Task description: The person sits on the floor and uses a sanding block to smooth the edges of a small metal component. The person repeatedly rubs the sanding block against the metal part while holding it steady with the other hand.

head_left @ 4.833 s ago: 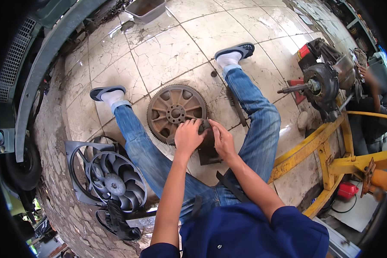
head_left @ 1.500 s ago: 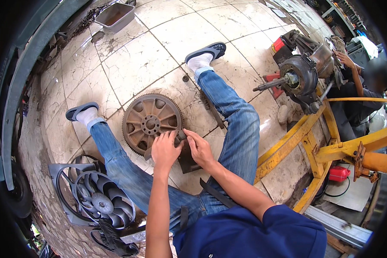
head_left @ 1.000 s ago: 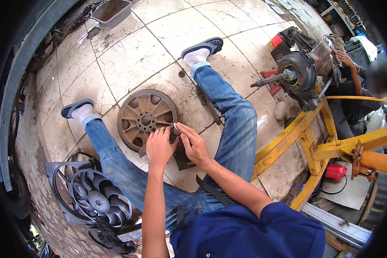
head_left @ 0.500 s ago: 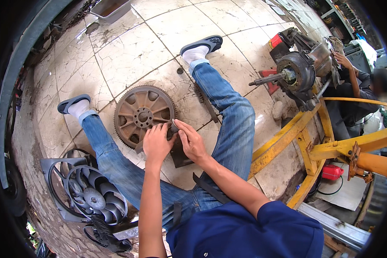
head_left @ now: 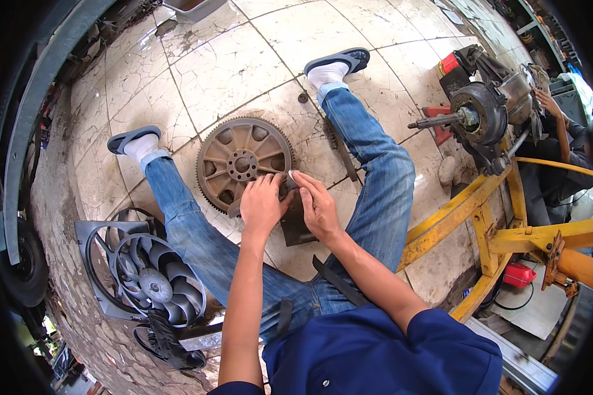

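Observation:
Between my legs, my left hand (head_left: 261, 203) is closed around a dark grey, curved piece that is mostly hidden by the fingers. My right hand (head_left: 317, 209) meets it from the other side, its fingertips pressed on the piece's upper end. Beyond the hands, a rusty flywheel (head_left: 223, 153) with a toothed rim lies flat on the tiles. Below my hands sits a dark flat plate-like part (head_left: 298, 230), partly covered by them. The exact kind of the held piece cannot be made out.
A radiator fan (head_left: 155, 284) in its shroud lies by my left leg. To the right stand a yellow steel frame (head_left: 456, 205) and an axle hub assembly (head_left: 479, 112), with another person's hand (head_left: 548, 103) at it. A long dark bar (head_left: 339, 150) lies by my right leg.
The whole view has shifted, so everything appears farther right and mostly higher. Both hands stay together on the same dark piece, their grip little changed.

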`<state>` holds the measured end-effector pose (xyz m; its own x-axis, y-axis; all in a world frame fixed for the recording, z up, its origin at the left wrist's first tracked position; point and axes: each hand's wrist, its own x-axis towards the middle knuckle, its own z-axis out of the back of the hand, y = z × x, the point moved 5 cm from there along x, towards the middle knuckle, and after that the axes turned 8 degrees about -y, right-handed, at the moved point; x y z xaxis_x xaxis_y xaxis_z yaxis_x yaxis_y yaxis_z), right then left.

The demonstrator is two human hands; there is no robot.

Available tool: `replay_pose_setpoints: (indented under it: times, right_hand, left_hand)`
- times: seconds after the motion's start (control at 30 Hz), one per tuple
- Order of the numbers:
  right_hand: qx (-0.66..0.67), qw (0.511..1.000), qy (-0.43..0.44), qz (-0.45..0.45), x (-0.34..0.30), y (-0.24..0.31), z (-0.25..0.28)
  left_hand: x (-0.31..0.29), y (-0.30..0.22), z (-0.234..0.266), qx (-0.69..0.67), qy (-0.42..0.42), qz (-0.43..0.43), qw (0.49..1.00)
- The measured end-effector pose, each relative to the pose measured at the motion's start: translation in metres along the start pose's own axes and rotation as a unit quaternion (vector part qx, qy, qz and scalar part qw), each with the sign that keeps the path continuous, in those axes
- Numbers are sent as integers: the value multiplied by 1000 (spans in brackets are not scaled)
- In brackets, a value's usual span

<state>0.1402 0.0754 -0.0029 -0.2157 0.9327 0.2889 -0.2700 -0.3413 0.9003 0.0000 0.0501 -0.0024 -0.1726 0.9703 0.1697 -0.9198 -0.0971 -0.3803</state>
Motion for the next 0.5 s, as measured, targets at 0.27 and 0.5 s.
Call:
replay_pose_setpoints:
  times: [0.27,0.5]
  right_hand:
    - [33,991,9,-132,-10,-24,-2]
    - [-19,995,17,-95,-12,-30,-1]
  left_hand:
    - [0,-6,3,11,-12,4,1000]
    - [4,-5,2,-8,-9,8,1000]
